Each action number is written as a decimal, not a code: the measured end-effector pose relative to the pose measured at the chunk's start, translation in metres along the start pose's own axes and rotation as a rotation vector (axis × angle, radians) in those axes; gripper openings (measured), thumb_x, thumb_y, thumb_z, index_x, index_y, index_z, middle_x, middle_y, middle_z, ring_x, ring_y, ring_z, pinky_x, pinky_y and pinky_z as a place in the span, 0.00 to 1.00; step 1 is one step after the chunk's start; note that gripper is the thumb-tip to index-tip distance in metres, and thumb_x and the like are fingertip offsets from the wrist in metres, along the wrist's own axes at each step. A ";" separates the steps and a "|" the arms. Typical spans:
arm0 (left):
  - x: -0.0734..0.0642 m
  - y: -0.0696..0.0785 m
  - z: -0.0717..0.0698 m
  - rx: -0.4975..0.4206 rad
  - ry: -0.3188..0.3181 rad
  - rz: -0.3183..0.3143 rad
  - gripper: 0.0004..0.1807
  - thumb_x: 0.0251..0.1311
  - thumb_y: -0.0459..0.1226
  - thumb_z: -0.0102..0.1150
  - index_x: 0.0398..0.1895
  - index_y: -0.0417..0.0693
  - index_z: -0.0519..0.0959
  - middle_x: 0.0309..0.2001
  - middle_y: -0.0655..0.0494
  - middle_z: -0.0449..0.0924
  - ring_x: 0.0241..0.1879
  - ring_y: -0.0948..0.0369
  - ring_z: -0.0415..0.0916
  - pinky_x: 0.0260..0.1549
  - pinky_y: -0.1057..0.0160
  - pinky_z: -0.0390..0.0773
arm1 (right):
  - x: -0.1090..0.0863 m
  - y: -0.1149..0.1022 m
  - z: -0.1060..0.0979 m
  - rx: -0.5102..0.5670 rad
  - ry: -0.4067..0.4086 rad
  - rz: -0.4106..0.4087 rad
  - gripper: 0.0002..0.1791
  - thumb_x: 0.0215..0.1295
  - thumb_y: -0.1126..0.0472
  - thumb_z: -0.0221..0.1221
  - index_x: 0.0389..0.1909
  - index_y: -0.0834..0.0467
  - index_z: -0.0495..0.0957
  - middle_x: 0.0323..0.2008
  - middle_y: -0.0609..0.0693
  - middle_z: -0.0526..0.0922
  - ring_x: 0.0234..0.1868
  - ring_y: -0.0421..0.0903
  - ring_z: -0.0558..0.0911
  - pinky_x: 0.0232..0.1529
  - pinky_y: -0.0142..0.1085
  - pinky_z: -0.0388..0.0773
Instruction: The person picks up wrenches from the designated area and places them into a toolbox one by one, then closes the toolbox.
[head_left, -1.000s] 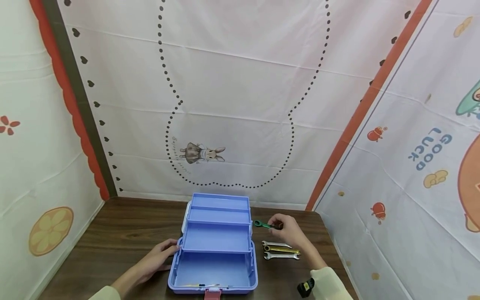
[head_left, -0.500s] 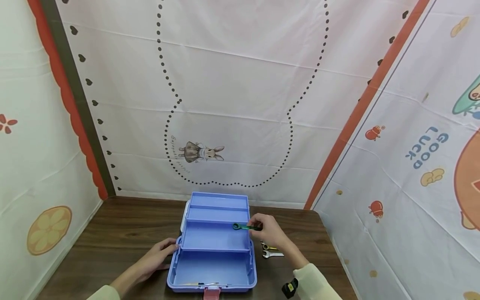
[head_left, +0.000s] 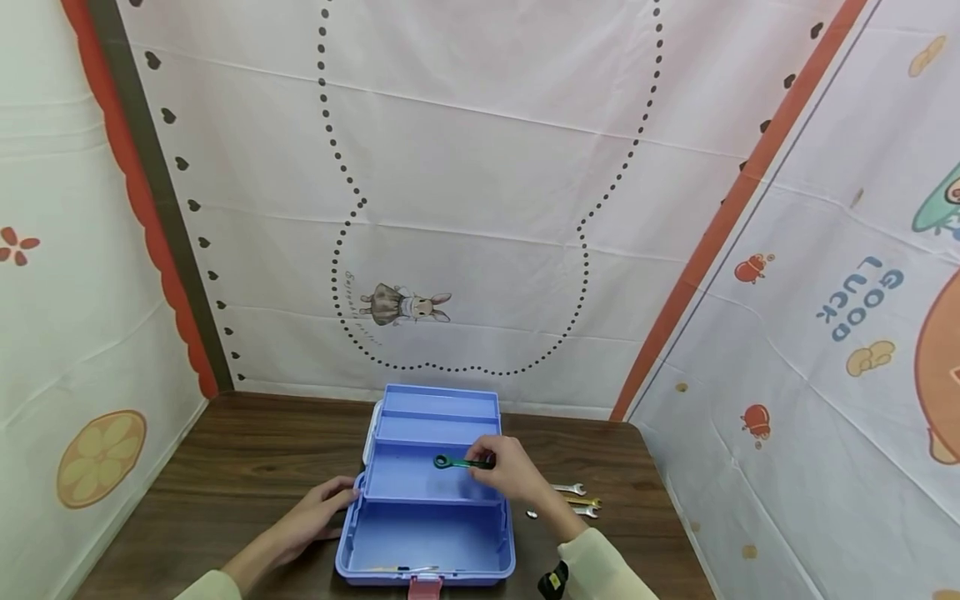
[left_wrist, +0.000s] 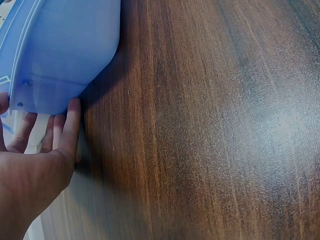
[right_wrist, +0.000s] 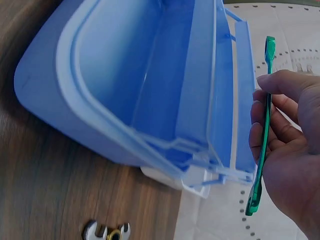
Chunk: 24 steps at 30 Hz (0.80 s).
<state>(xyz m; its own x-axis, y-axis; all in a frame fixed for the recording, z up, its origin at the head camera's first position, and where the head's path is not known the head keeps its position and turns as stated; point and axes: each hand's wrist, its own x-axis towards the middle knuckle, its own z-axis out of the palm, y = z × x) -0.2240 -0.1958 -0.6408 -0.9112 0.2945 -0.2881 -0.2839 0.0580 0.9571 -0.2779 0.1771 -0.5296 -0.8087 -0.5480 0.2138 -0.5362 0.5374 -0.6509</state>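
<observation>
A blue toolbox (head_left: 344, 550) stands with its stepped trays raised. Above the large middle tray (head_left: 397, 479), my right hand (head_left: 510, 467) pinches a green ratcheting wrench (head_left: 442, 461), its ring end pointing left. The right wrist view shows the green wrench (right_wrist: 266, 120) lengthwise between thumb and fingers, clear of the tray. At the box's left side, my left hand (head_left: 322, 508) holds the corner. In the left wrist view, the left hand (left_wrist: 37, 165) has its fingertips against the blue wall (left_wrist: 70, 55) and its thumb by the rim.
Silver wrenches (head_left: 572, 489) and a gold wrench (head_left: 587, 502) lie right of the box, partly behind the right forearm. A black tape measure (head_left: 553, 581) sits near the right sleeve. Thin small tools (head_left: 390, 569) lie along the bottom compartment's front. Printed cloth (head_left: 480, 250) hangs behind the wooden table (head_left: 247, 450).
My right hand has carried the green wrench left, from above the table beside the box to over the middle tray. The left hand has stayed at the box's corner.
</observation>
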 end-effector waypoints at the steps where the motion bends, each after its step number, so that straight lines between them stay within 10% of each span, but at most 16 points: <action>1: 0.000 0.000 0.000 0.001 0.000 0.000 0.35 0.80 0.52 0.55 0.73 0.31 0.65 0.66 0.37 0.73 0.64 0.45 0.74 0.54 0.42 0.85 | 0.001 -0.001 0.002 0.005 -0.003 -0.006 0.08 0.64 0.68 0.72 0.36 0.53 0.85 0.33 0.41 0.83 0.34 0.36 0.79 0.35 0.30 0.80; 24: -0.001 0.002 0.003 0.013 0.029 -0.014 0.35 0.79 0.52 0.55 0.72 0.32 0.67 0.68 0.35 0.71 0.65 0.45 0.74 0.55 0.43 0.85 | 0.005 -0.012 0.045 0.048 -0.040 -0.017 0.07 0.65 0.66 0.72 0.39 0.52 0.85 0.34 0.39 0.83 0.34 0.32 0.79 0.35 0.27 0.81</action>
<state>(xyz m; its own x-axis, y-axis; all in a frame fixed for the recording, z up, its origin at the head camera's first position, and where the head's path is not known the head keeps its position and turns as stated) -0.2221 -0.1929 -0.6386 -0.9155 0.2660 -0.3017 -0.2926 0.0743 0.9533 -0.2647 0.1388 -0.5535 -0.7889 -0.5825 0.1958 -0.5363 0.4970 -0.6822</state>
